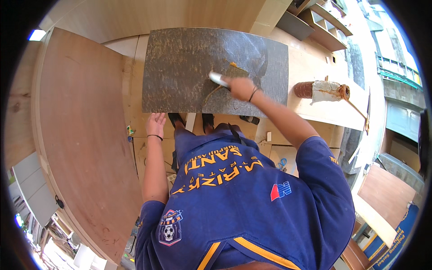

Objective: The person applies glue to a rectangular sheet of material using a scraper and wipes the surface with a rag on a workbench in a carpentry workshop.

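Observation:
A dark grey-brown sheet [180,67], streaked and mottled, lies on the pale work surface in front of me. My right hand [242,88] is over its middle, closed around a short flat white tool [218,79] like a spreader; the part inside the fist is hidden. Beside this hand are a glossy wet patch, a small amber blob of what looks like glue [233,65], and a thin curved brown strand on the sheet. My left hand [155,124] is at the sheet's near left edge, fingers stretched out and holding nothing.
A drip-covered can [330,91] with a stick poking out lies right of the sheet. A large brown wooden panel [83,135] fills the left side. Wooden shelving pieces [324,27] are at the far right. My feet show below the sheet's near edge.

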